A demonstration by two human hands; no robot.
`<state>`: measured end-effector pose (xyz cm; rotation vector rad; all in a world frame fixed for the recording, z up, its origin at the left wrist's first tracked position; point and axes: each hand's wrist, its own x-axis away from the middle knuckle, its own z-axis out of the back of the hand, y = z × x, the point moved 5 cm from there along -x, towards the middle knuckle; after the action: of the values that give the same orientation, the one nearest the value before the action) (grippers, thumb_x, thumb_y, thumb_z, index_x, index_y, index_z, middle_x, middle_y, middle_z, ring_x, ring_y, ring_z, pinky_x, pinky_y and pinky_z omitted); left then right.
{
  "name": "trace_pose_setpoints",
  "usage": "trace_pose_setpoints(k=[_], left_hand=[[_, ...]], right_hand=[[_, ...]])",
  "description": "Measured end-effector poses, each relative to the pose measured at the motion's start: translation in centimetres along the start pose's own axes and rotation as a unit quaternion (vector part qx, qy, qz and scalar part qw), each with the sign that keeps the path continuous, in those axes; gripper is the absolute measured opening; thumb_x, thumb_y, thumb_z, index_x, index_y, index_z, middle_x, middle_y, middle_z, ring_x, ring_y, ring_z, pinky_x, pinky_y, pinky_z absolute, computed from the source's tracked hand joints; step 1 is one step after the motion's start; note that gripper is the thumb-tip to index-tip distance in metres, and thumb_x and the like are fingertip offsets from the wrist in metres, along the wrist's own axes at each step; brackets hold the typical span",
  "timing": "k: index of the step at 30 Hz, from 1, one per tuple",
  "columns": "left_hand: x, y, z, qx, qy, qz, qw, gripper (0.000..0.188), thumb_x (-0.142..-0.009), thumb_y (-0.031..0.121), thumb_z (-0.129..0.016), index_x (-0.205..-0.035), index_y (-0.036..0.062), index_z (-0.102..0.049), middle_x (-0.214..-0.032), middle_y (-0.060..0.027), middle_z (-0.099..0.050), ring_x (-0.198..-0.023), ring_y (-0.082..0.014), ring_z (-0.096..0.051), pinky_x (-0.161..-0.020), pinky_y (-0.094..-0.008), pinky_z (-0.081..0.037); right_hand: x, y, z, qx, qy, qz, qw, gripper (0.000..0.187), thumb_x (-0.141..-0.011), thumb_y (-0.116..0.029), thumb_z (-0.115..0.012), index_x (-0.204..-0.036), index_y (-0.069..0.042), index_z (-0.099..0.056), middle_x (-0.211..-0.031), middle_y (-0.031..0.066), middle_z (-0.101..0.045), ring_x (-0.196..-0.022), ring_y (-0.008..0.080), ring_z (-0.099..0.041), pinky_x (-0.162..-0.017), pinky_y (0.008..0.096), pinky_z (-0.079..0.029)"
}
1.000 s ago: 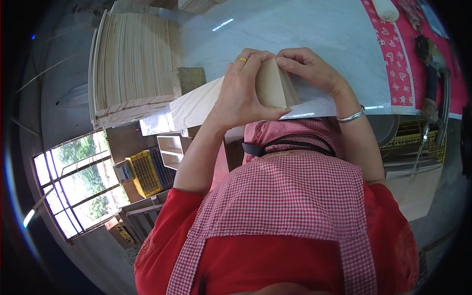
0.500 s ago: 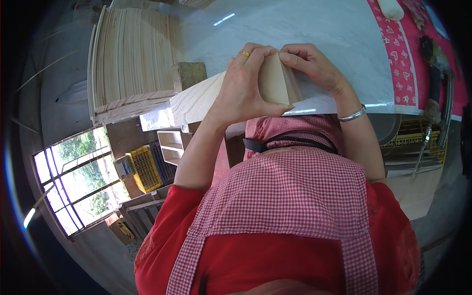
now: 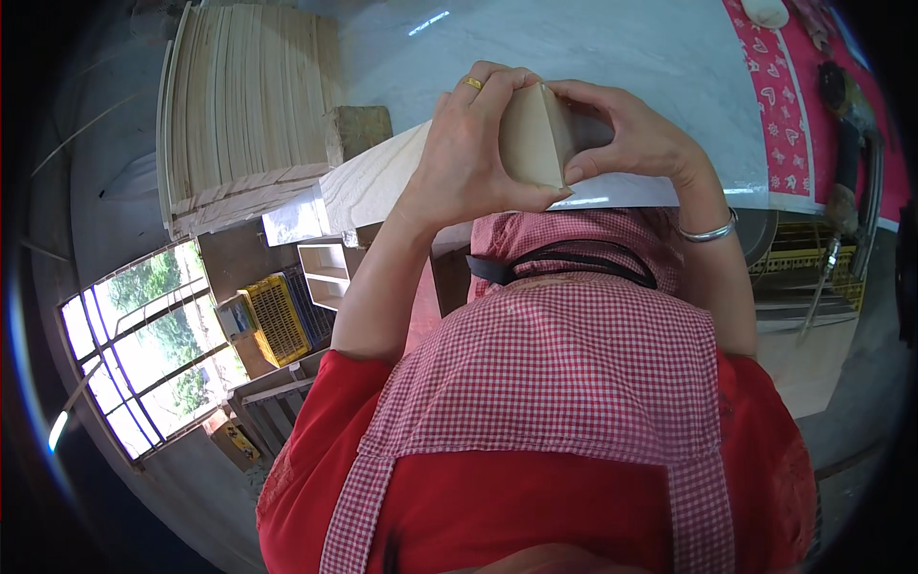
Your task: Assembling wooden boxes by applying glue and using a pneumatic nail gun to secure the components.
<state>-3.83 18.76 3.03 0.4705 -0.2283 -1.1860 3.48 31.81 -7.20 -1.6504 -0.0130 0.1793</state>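
Note:
My left hand [image 3: 466,158], a gold ring on one finger, and my right hand [image 3: 636,134], a silver bangle at its wrist, both grip a pale thin wooden piece [image 3: 532,136] that is bent into a sharp fold. I hold it up close in front of my chest, above the pink checked apron [image 3: 574,373]. The left fingers wrap its left face and the right fingers press its right face. Under my left wrist a stack of flat pale wooden sheets [image 3: 368,189] lies on the white table [image 3: 622,48].
A tall pile of thin wooden sheets [image 3: 244,110] stands at the back left. A pink patterned cloth [image 3: 776,105] covers the table's right end. Below left are a yellow crate [image 3: 279,318], a small white shelf [image 3: 325,273] and a barred window [image 3: 143,359].
Both hands have lifted the folded wooden piece a little higher and pressed its two faces closer together; the fold looks sharper now.

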Motion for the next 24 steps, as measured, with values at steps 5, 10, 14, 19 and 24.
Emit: trace_pose_setpoints(k=[5, 10, 14, 19, 24], left_hand=[[0.2, 0.1, 0.1, -0.011, 0.005, -0.008, 1.000, 0.093, -0.048, 0.033, -0.091, -0.125, 0.0009, -0.052, -0.117, -0.0162, -0.055, -0.104, -0.0339, -0.059, -0.089, -0.0427, -0.051], [0.1, 0.1, 0.1, -0.005, -0.002, -0.002, 1.000, 0.090, -0.048, 0.030, -0.089, -0.125, 0.0008, -0.052, -0.117, -0.0162, -0.055, -0.105, -0.0342, -0.059, -0.090, -0.0430, -0.050], [0.0, 0.1, 0.2, 0.001, -0.001, -0.002, 1.000, 0.087, -0.049, 0.028, -0.087, -0.125, 0.0010, -0.052, -0.117, -0.0163, -0.055, -0.105, -0.0346, -0.059, -0.090, -0.0434, -0.050], [0.0, 0.2, 0.2, -0.002, 0.003, -0.006, 1.000, 0.086, -0.050, 0.028, -0.086, -0.124, 0.0013, -0.052, -0.116, -0.0162, -0.056, -0.105, -0.0348, -0.059, -0.090, -0.0437, -0.050], [0.0, 0.1, 0.2, 0.005, 0.000, -0.006, 1.000, 0.085, -0.050, 0.028, -0.087, -0.124, 0.0014, -0.053, -0.116, -0.0158, -0.056, -0.105, -0.0347, -0.059, -0.089, -0.0437, -0.050]], right_hand=[[1.8, -1.3, -1.0, 0.017, 0.067, 0.040, 0.997, 0.086, -0.073, -0.022, -0.083, -0.147, -0.003, -0.043, -0.142, 0.0152, -0.051, -0.134, 0.0276, -0.047, -0.116, 0.0395, -0.033], [3.7, -3.0, -3.1, 0.081, 0.173, 0.117, 0.975, 0.071, -0.084, -0.020, -0.072, -0.147, -0.005, -0.043, -0.146, 0.0178, -0.046, -0.136, 0.0315, -0.045, -0.114, 0.0420, -0.034], [3.7, -3.1, -3.6, 0.085, 0.200, 0.130, 0.967, 0.065, -0.088, -0.023, -0.069, -0.146, -0.005, -0.045, -0.146, 0.0192, -0.045, -0.134, 0.0347, -0.045, -0.111, 0.0427, -0.038], [3.5, -3.4, -3.5, 0.111, 0.197, 0.134, 0.965, 0.066, -0.088, -0.026, -0.069, -0.146, -0.005, -0.045, -0.146, 0.0200, -0.044, -0.134, 0.0358, -0.045, -0.110, 0.0435, -0.038], [3.7, -3.6, -3.8, 0.135, 0.204, 0.112, 0.963, 0.072, -0.086, -0.031, -0.072, -0.146, -0.004, -0.044, -0.148, 0.0210, -0.041, -0.134, 0.0370, -0.044, -0.110, 0.0442, -0.038]])
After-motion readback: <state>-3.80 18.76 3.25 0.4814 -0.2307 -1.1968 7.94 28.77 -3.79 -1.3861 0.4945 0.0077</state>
